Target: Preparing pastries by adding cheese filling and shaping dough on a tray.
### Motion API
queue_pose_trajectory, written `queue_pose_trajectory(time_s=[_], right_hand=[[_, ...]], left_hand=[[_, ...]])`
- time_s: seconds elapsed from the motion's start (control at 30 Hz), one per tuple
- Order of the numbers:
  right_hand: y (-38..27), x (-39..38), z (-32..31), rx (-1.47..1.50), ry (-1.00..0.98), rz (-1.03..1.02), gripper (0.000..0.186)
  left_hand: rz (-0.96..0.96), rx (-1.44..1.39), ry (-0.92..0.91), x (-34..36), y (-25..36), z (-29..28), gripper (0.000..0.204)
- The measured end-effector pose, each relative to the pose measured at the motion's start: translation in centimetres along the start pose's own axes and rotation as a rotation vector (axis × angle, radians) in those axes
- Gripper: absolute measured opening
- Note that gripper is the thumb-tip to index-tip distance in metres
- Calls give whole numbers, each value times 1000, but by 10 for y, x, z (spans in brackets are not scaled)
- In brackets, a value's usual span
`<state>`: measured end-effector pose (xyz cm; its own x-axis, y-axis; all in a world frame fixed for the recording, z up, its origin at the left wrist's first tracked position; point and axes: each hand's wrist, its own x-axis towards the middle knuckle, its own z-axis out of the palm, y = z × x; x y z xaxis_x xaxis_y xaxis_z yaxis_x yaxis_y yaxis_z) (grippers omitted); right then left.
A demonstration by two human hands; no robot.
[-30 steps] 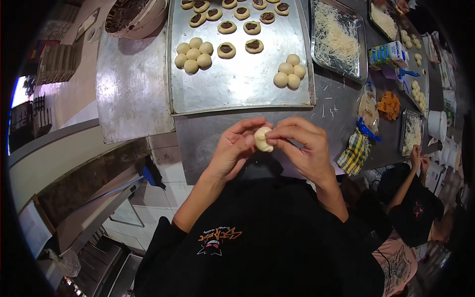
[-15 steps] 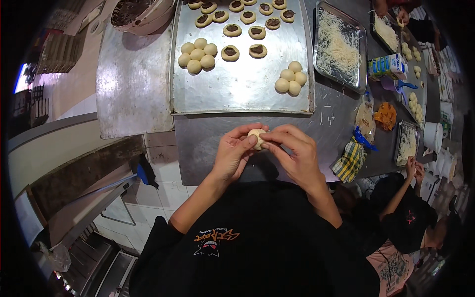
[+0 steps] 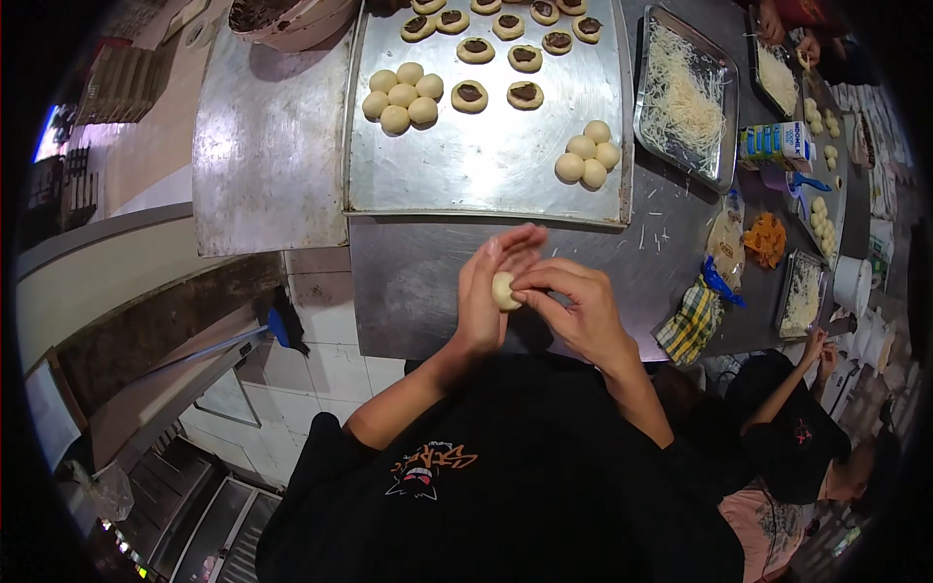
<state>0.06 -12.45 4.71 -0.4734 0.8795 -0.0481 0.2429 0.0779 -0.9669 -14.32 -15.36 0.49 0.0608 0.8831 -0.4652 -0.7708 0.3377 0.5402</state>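
Observation:
A smooth pale dough ball (image 3: 503,291) is between my two hands, above the steel table's near edge. The fingertips of my right hand (image 3: 573,301) pinch its right side. My left hand (image 3: 488,291) is upright with its fingers stretched out, and the ball touches its palm. Beyond my hands lies a large metal tray (image 3: 466,175). It carries a cluster of dough balls (image 3: 401,95) at the left and another cluster (image 3: 587,155) at the right. Several flattened dough rounds with dark brown filling (image 3: 469,96) sit farther back on it.
A pink bowl (image 3: 311,24) with dark filling stands at the far left. To the right are a tray of shredded cheese (image 3: 685,97), a carton (image 3: 775,146), a checked cloth (image 3: 692,321) and an orange wrapper (image 3: 765,240). Other people's hands (image 3: 821,355) work at the far right.
My left fingers have uncurled from the dough ball and straightened upward. My right hand keeps pinching the ball, which has tilted and dropped slightly. The whole view has shifted a little.

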Motion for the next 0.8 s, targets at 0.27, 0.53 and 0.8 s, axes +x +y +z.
queue_pose_trajectory(time_s=[0.27,0.53,0.8], right_hand=[[10,8,0,-36,-70,-20,22],[43,37,-21,64,-240,345,32],[95,150,-136,-155,75,109,32]], left_hand=[[-247,-143,79,16,2,-16,51],[-291,-501,383,13,-1,-9,62],[-300,-275,288,25,2,-23,62]])
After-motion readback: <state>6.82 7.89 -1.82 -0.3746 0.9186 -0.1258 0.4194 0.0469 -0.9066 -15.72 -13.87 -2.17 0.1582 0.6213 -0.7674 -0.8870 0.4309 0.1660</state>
